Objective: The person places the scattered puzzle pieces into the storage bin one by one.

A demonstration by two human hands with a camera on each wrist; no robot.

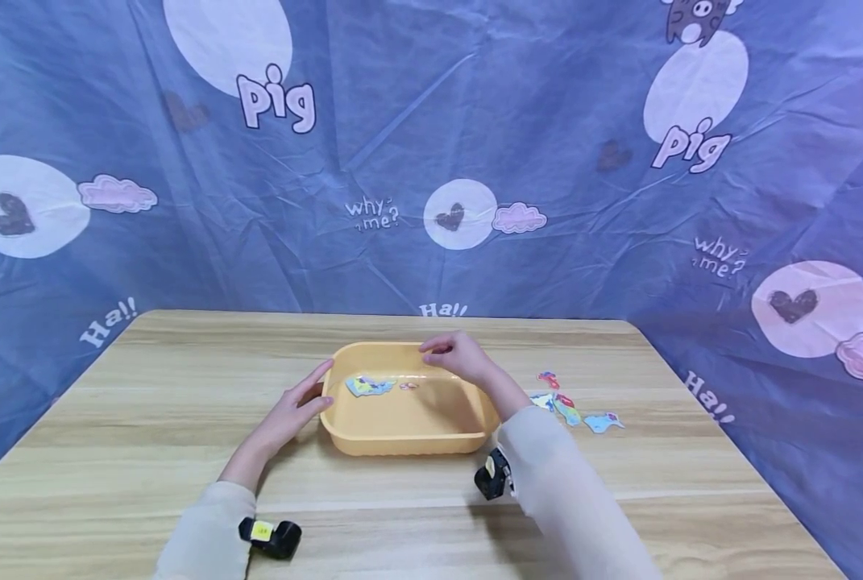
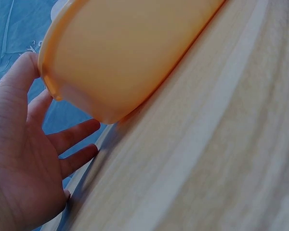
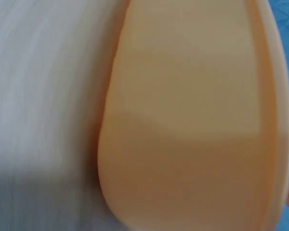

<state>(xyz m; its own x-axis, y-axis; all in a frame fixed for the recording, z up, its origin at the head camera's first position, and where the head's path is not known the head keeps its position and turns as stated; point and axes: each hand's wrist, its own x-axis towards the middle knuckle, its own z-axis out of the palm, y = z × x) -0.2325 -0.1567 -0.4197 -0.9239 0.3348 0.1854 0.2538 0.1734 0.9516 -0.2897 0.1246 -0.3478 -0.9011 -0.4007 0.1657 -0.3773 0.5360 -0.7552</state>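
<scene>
A yellow-orange plastic basin [image 1: 409, 445] sits on the table, with paper cutouts [image 1: 369, 387] and a small reddish piece [image 1: 408, 386] inside. My left hand [image 1: 293, 412] touches the basin's left side, its fingers spread and the thumb on the rim; the left wrist view shows this hand [image 2: 33, 154] against the outer wall. Over the basin's far right part hovers my right hand [image 1: 460, 357], fingers bent and tips slightly apart, with no object visible between them. In the right wrist view only a little of that hand shows past the basin wall [image 3: 192, 96].
Right of the basin lie several colourful paper cutouts: a red one [image 1: 549, 379], a blue-and-white one [image 1: 543, 401], a green-and-red one [image 1: 567, 409] and a light-blue one [image 1: 603, 422]. A blue printed cloth [image 1: 402, 145] hangs behind the wooden table [image 1: 206, 362].
</scene>
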